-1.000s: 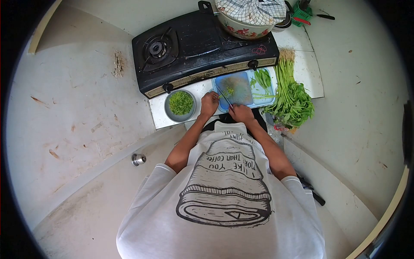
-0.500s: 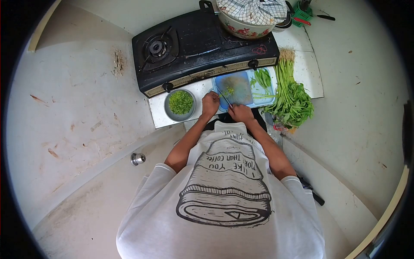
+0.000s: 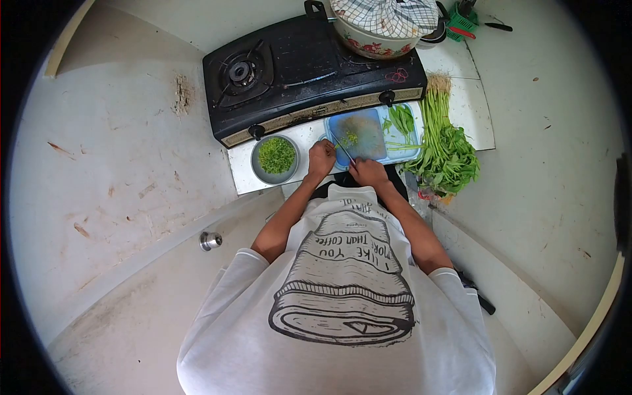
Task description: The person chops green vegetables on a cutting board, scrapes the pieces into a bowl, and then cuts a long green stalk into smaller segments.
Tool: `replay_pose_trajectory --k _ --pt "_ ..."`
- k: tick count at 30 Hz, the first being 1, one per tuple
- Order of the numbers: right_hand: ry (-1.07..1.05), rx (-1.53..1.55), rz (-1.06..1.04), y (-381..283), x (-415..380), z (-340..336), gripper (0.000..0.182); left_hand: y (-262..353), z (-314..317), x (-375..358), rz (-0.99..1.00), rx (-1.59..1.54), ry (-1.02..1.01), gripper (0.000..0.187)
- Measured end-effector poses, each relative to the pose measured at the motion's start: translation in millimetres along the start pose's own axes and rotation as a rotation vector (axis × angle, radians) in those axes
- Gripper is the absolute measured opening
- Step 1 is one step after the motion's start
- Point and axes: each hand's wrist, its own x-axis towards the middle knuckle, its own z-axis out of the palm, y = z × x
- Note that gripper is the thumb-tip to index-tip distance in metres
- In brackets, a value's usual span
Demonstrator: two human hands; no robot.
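My right hand (image 3: 370, 172) is wrapped round the handle of a knife (image 3: 343, 150), whose blade slants up and left over a blue cutting board (image 3: 370, 135). Finely cut green bits (image 3: 349, 139) lie by the blade. At the board's left edge, my left hand (image 3: 322, 158) has its fingers curled together, close to the blade; what they pinch is too small to make out. Leaves and stems (image 3: 400, 121) rest on the board's lighter right part. Left of my left hand stands a grey bowl (image 3: 255, 170) holding chopped greens (image 3: 276, 155).
A black two-burner stove (image 3: 303, 59) stands just behind the board, with a floral pot (image 3: 372, 47) under a checked cloth on its right side. Rooted leafy greens (image 3: 454, 155) lie right of the board. A green basket (image 3: 457, 25) with utensils sits at the back right.
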Motion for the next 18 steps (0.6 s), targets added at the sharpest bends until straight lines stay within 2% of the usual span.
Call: replay_pose_trajectory --k 6,18 --pt "-0.008 -0.019 -0.001 -2 -1 -4 0.045 -1 -1 3 0.083 0.074 -0.056 0.021" --pt "0.035 -0.032 -0.072 -6 10 -5 0.044 2 -3 4 0.094 0.077 -0.046 0.02"
